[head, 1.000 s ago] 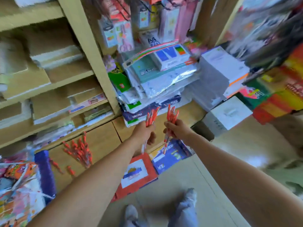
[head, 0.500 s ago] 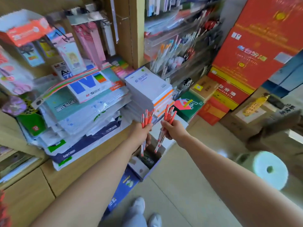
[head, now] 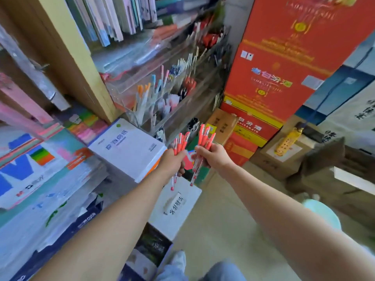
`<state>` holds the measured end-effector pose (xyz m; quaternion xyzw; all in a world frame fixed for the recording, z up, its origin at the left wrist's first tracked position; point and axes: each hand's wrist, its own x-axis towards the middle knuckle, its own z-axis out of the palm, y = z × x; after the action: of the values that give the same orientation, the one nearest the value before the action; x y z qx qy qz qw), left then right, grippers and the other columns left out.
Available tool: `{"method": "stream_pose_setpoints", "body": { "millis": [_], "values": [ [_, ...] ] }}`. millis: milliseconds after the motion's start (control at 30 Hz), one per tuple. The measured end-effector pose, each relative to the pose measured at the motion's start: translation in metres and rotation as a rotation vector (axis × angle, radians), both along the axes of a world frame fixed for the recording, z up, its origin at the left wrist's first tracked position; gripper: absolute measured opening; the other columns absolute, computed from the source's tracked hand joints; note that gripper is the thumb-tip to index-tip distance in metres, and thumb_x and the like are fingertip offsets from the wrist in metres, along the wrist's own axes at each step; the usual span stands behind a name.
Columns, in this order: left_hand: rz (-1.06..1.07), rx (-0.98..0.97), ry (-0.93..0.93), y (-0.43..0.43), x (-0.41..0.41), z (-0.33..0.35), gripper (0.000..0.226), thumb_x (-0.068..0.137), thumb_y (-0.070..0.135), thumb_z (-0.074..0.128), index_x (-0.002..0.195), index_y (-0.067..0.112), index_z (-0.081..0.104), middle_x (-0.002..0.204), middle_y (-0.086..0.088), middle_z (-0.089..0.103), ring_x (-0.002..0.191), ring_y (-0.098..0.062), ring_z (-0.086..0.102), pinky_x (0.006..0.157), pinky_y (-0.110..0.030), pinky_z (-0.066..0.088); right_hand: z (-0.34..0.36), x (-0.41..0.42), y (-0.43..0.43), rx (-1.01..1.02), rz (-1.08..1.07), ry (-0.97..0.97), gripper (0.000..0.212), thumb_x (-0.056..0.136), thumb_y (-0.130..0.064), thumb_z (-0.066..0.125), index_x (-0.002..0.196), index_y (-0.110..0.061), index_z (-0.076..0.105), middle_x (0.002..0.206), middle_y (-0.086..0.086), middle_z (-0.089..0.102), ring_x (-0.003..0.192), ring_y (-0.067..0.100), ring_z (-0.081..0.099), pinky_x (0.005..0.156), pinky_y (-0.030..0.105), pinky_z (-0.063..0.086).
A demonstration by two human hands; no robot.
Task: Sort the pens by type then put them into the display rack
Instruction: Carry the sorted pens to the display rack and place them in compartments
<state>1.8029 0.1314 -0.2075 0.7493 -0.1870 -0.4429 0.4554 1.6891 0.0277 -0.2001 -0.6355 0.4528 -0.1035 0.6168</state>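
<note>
Red pens are held in two bundles at centre frame. The left bundle (head: 181,141) is grasped in the left hand (head: 172,162), with the fingers clenched round the barrels. The right bundle (head: 205,136) is grasped in the same way in the right hand (head: 212,156). Caps point up and tips point down. The bundles are near each other but apart.

Change: a second ago the view faced low wooden shelving, with a cluster of red pens at lower left. The view has since swung right. The display rack (head: 162,92), a clear tiered unit, now fills the upper centre, just above and behind the hands. Both grips are unchanged. Judgement: the carry to the rack is nearly done; insertion has not begun.

Surroundings: the rack already holds orange-capped pens (head: 142,92) and, further right, a red-and-black group (head: 189,84). A white paper ream (head: 129,147) sits at the rack's lower left. A wooden upright (head: 81,63) bounds the rack on the left, and a red carton (head: 284,67) stands at right. A white box (head: 178,209) lies on the floor below the hands. Judgement: the ream and the filled compartments limit access. A matching or vacant slot cannot be identified through the blur.
</note>
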Motion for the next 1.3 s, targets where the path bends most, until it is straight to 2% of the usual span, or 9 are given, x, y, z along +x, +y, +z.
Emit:
{"method": "stream_pose_setpoints", "body": {
  "millis": [100, 300, 467, 567, 667, 833, 933, 1133, 1300],
  "values": [
    [0.008, 0.027, -0.016, -0.050, 0.012, -0.004, 0.027, 0.099, 0.024, 0.047, 0.081, 0.005, 0.050, 0.061, -0.007, 0.052, 0.047, -0.020, 0.050, 0.043, -0.024, 0.041, -0.004, 0.014, -0.051, -0.013, 0.000, 0.023, 0.022, 0.095, -0.024, 0.059, 0.081, -0.007, 0.057, 0.063, 0.010, 0.055, 0.046, 0.014, 0.046, 0.044, 0.020, 0.041],
    [0.128, 0.059, -0.024, -0.151, 0.036, -0.016, 0.023, 0.099, 0.028, 0.047, 0.086, 0.010, 0.052, 0.065, -0.005, 0.054, 0.050, -0.015, 0.052, 0.044, -0.024, 0.045, -0.021, 0.048, -0.174, -0.037, 0.053, 0.032, 0.025, 0.092, -0.030, 0.063, 0.077, -0.010, 0.064, 0.063, 0.008, 0.058, 0.052, 0.018, 0.049, 0.056, 0.033, 0.044],
    [0.292, 0.049, -0.005, -0.223, 0.053, -0.021, 0.021, 0.100, 0.026, 0.047, 0.094, 0.006, 0.052, 0.066, -0.005, 0.054, 0.049, -0.015, 0.051, 0.042, -0.022, 0.044, -0.024, 0.083, -0.266, -0.030, 0.190, 0.037, 0.021, 0.093, -0.023, 0.062, 0.075, -0.014, 0.059, 0.058, -0.001, 0.056, 0.043, 0.006, 0.049, 0.046, 0.018, 0.043],
    [0.358, 0.054, -0.011, -0.254, 0.065, -0.024, 0.021, 0.100, 0.026, 0.047, 0.094, 0.005, 0.050, 0.065, -0.006, 0.054, 0.047, -0.015, 0.050, 0.041, -0.023, 0.043, -0.032, 0.110, -0.307, -0.059, 0.229, 0.045, 0.024, 0.090, -0.028, 0.065, 0.074, -0.012, 0.064, 0.056, 0.000, 0.058, 0.045, 0.010, 0.051, 0.051, 0.024, 0.045],
    [0.406, 0.082, -0.007, -0.277, 0.082, -0.030, 0.018, 0.100, 0.026, 0.047, 0.095, 0.009, 0.047, 0.067, -0.006, 0.054, 0.047, -0.016, 0.051, 0.040, -0.024, 0.041, -0.038, 0.138, -0.336, -0.071, 0.259, 0.071, 0.027, 0.087, -0.034, 0.068, 0.076, -0.010, 0.067, 0.062, 0.005, 0.062, 0.052, 0.016, 0.052, 0.057, 0.032, 0.046],
    [0.449, 0.083, 0.007, -0.304, 0.113, -0.043, 0.012, 0.100, 0.026, 0.047, 0.099, 0.015, 0.047, 0.067, -0.005, 0.053, 0.048, -0.016, 0.050, 0.041, -0.023, 0.040, -0.046, 0.179, -0.372, -0.014, 0.208, 0.035, 0.022, 0.088, -0.027, 0.068, 0.078, -0.008, 0.065, 0.062, 0.008, 0.064, 0.045, 0.014, 0.053, 0.050, 0.028, 0.048],
    [0.461, 0.084, 0.026, -0.315, 0.127, -0.052, 0.014, 0.099, 0.027, 0.048, 0.103, 0.014, 0.048, 0.066, -0.005, 0.054, 0.049, -0.016, 0.050, 0.043, -0.025, 0.040, -0.055, 0.201, -0.388, -0.006, 0.174, 0.034, 0.027, 0.084, -0.034, 0.072, 0.079, -0.007, 0.068, 0.074, 0.015, 0.071, 0.055, 0.019, 0.059, 0.063, 0.038, 0.054],
    [0.504, 0.077, 0.099, -0.332, 0.149, -0.065, 0.009, 0.099, 0.026, 0.049, 0.092, 0.021, 0.047, 0.064, -0.003, 0.053, 0.048, -0.014, 0.048, 0.044, -0.025, 0.039, -0.069, 0.241, -0.414, -0.013, 0.054, 0.023, 0.027, 0.077, -0.037, 0.078, 0.067, -0.014, 0.069, 0.069, 0.006, 0.070, 0.064, 0.022, 0.064, 0.076, 0.046, 0.057],
    [0.583, 0.084, 0.088, -0.345, 0.163, -0.073, 0.005, 0.100, 0.027, 0.047, 0.099, 0.022, 0.048, 0.066, -0.002, 0.053, 0.050, -0.014, 0.049, 0.046, -0.024, 0.041, -0.074, 0.274, -0.430, 0.010, 0.026, -0.014, 0.026, 0.075, -0.036, 0.080, 0.072, -0.012, 0.068, 0.077, 0.004, 0.070, 0.076, 0.019, 0.067, 0.084, 0.040, 0.055]
  ]
}}
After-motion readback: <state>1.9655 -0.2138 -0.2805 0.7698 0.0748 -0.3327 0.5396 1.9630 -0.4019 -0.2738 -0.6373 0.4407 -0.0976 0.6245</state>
